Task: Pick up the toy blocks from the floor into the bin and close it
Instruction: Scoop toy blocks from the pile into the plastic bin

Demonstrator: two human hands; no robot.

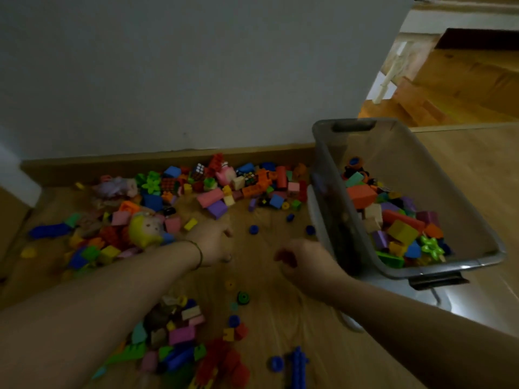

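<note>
Toy blocks (pixel 157 209) heaped on floor (pixel 266 304), far left to centre, along wall (pixel 168 80). Left grip (pixel 214 242) palm down at near edge of heap, fingers bent under; holding or empty, cannot tell. Right grip (pixel 303 265) curled round red block (pixel 284 256), just left of bin (pixel 398 164). Bin right, lid off, part-filled with blocks.

Multicoloured blocks (pixel 210 198); grey bin (pixel 318 153); wood-grain floor (pixel 264 307); doll head (pixel 146 228) seemingly yellow.

white wall (pixel 196 66) | wooden skirting (pixel 112 164) | steps (pixel 463 80), possibly stairs | yellow-haired doll (pixel 146 228)
</note>
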